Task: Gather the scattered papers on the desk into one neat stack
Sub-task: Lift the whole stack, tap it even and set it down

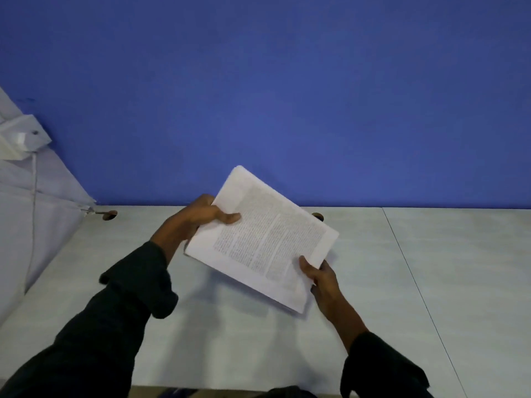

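Both hands grip the papers [261,239] above the desk [431,268], left hand [198,219] upper-left, right hand [319,275] lower-right, long axis diagonal.

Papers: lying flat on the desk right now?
No. Both the left hand and right hand hold the papers tilted above the desk.

Printed text on the top sheet of the papers [267,239] is too blurred to read; the fingers of both hands lie hidden beneath the sheets; a white fixture [20,137] is cut off at the left edge; the tabletop [431,268] runs out of frame right.
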The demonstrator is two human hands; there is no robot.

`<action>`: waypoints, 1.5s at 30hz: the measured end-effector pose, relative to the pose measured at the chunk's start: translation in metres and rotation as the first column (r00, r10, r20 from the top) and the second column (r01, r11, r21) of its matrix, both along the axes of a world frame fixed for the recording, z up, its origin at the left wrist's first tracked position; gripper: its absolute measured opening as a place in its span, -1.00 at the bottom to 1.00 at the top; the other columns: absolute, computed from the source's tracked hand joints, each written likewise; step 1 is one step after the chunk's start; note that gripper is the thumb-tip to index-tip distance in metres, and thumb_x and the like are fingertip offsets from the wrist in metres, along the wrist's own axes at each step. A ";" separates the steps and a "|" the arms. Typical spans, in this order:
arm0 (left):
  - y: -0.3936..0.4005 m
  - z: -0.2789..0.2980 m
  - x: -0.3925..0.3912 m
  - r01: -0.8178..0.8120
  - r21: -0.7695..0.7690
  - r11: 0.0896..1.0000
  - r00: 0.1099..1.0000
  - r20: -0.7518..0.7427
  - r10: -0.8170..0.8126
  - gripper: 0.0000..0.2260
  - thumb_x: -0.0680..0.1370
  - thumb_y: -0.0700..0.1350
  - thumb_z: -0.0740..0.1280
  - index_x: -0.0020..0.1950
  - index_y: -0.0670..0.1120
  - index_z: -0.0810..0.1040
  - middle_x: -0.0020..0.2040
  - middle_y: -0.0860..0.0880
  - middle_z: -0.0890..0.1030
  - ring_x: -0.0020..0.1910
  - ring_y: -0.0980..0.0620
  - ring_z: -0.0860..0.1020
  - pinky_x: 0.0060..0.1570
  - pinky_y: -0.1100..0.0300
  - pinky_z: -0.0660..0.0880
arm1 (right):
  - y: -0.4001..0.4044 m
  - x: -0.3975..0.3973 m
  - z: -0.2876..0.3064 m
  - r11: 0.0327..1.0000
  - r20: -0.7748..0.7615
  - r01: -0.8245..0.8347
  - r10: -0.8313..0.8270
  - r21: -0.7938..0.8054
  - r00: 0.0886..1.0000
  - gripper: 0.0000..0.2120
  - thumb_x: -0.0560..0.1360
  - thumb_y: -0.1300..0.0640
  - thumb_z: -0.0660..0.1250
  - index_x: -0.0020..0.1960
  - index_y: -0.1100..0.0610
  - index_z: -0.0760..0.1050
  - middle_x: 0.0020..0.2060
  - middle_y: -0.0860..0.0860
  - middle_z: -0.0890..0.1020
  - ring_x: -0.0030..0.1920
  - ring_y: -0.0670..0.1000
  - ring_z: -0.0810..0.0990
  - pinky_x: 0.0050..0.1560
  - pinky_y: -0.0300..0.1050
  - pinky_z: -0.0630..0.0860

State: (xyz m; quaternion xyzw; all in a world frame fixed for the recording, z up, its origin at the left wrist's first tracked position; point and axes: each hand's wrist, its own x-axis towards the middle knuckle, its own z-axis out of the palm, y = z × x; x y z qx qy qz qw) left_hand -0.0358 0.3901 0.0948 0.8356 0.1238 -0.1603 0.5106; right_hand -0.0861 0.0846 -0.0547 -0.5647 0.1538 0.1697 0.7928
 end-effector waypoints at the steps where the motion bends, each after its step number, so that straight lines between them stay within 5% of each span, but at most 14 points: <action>1: 0.003 -0.007 -0.012 0.009 -0.117 0.993 0.999 -0.030 -0.012 -0.54 0.34 -0.04 0.61 0.18 -0.17 0.64 0.07 -0.13 0.72 0.03 -0.17 0.70 0.13 -0.20 0.59 | -0.002 0.005 0.004 0.996 0.016 -0.077 0.076 0.039 0.997 -0.47 0.41 0.07 0.57 0.34 0.03 0.54 0.24 0.05 0.69 0.28 0.21 0.62 0.36 0.33 0.49; 4: 0.003 -0.038 -0.039 -0.041 -0.200 0.979 0.999 -0.018 0.038 -0.63 0.42 -0.09 0.56 0.19 -0.16 0.65 0.07 -0.11 0.73 0.05 -0.14 0.70 0.16 -0.22 0.58 | -0.006 0.021 0.018 0.987 0.068 -0.160 0.161 -0.020 0.985 -0.51 0.43 0.24 0.56 0.31 0.04 0.54 0.18 0.07 0.71 0.22 0.19 0.67 0.22 0.31 0.59; 8: -0.021 -0.073 -0.056 -0.347 -0.227 0.910 0.904 0.176 0.389 -0.63 0.41 -0.07 0.58 0.14 -0.18 0.64 0.02 -0.09 0.70 0.02 -0.15 0.68 0.08 -0.09 0.62 | 0.005 0.028 0.039 0.979 0.215 0.055 -0.012 -0.196 0.977 -0.72 0.41 0.27 0.58 0.04 0.02 0.63 -0.03 -0.03 0.75 0.00 -0.01 0.73 -0.11 -0.12 0.70; 13: -0.036 -0.091 -0.075 -0.477 -0.354 0.804 0.817 0.159 0.554 -0.59 0.37 -0.23 0.61 0.15 -0.05 0.57 0.05 -0.05 0.66 0.00 -0.08 0.65 -0.04 -0.09 0.65 | 0.004 0.030 0.038 0.949 0.317 0.101 -0.002 -0.298 0.949 -0.67 0.36 0.20 0.64 0.08 0.09 0.64 -0.06 -0.08 0.72 -0.04 -0.06 0.72 -0.07 -0.14 0.71; 17: -0.032 -0.124 -0.097 -0.471 -0.302 0.829 0.854 0.078 0.514 -0.62 0.27 -0.42 0.60 0.01 -0.14 0.67 -0.06 -0.09 0.71 0.00 -0.19 0.67 0.00 -0.03 0.63 | -0.010 0.007 0.001 0.923 0.235 0.068 0.025 -0.379 0.972 -0.61 0.24 0.20 0.71 0.00 0.06 0.67 -0.08 -0.02 0.75 -0.04 0.04 0.74 -0.04 -0.02 0.71; 24: -0.032 -0.146 -0.098 -0.401 -0.218 0.890 0.894 0.119 0.432 -0.63 0.31 -0.29 0.63 0.10 -0.19 0.71 -0.02 -0.08 0.74 0.02 -0.06 0.70 0.02 0.02 0.65 | -0.022 -0.002 -0.018 0.917 0.196 0.046 0.036 -0.397 0.980 -0.60 0.25 0.23 0.70 0.04 0.06 0.70 -0.04 0.02 0.77 0.00 0.04 0.75 0.05 0.10 0.69; 30: -0.025 -0.134 -0.095 -0.396 -0.230 0.889 0.886 0.156 0.436 -0.70 0.30 -0.28 0.64 0.00 -0.13 0.71 -0.07 -0.05 0.74 -0.07 -0.03 0.71 -0.10 0.11 0.62 | -0.022 0.007 -0.010 0.916 0.268 0.084 0.026 -0.393 0.963 -0.66 0.29 0.24 0.68 0.00 0.01 0.69 -0.10 -0.08 0.77 -0.06 -0.09 0.75 -0.05 -0.14 0.69; 33: -0.023 -0.125 -0.091 -0.316 -0.098 0.944 0.926 0.183 0.329 -0.67 0.25 -0.30 0.66 -0.03 -0.12 0.73 -0.11 -0.04 0.74 -0.09 -0.05 0.70 -0.11 0.13 0.62 | -0.025 0.008 -0.015 0.907 0.245 0.054 0.055 -0.417 0.968 -0.61 0.26 0.20 0.70 0.04 0.12 0.69 -0.06 0.03 0.77 -0.01 0.06 0.75 0.00 0.03 0.70; 35: -0.024 -0.114 -0.083 -0.213 0.121 0.969 0.952 0.249 0.178 -0.65 0.25 -0.22 0.67 -0.01 -0.06 0.73 -0.09 0.01 0.73 -0.10 0.01 0.69 -0.10 0.19 0.61 | -0.026 0.008 -0.020 0.907 0.229 0.037 0.067 -0.420 0.971 -0.59 0.27 0.22 0.70 0.07 0.13 0.69 -0.04 0.04 0.77 0.00 0.07 0.75 0.02 0.05 0.70; 39: -0.057 -0.084 -0.053 0.098 0.670 0.736 0.953 0.150 -0.264 -0.60 0.32 -0.05 0.59 0.14 0.04 0.66 0.07 0.04 0.66 0.03 0.03 0.59 -0.04 0.21 0.48 | -0.026 0.007 -0.023 0.906 0.233 0.036 0.070 -0.422 0.970 -0.58 0.28 0.25 0.69 0.10 0.15 0.69 -0.01 0.06 0.76 0.02 0.07 0.75 0.03 0.04 0.70; 43: -0.114 -0.088 -0.020 0.354 0.721 0.596 0.878 -0.035 -0.478 -0.46 0.35 -0.06 0.56 0.31 0.00 0.52 0.21 -0.04 0.57 0.17 -0.08 0.55 0.12 0.11 0.46 | -0.023 0.004 -0.021 0.898 0.263 0.048 0.076 -0.437 0.962 -0.62 0.31 0.28 0.66 0.08 0.11 0.66 -0.02 0.06 0.75 0.01 0.08 0.74 -0.08 -0.13 0.69; 45: -0.130 -0.091 -0.013 0.384 0.732 0.562 0.859 -0.061 -0.508 -0.51 0.41 -0.09 0.52 0.31 -0.04 0.50 0.22 -0.09 0.56 0.19 -0.11 0.55 0.13 0.08 0.47 | -0.023 0.003 -0.023 0.884 0.265 0.073 0.059 -0.462 0.962 -0.59 0.32 0.19 0.67 0.11 0.05 0.63 0.01 0.02 0.74 0.04 0.09 0.72 0.02 0.02 0.70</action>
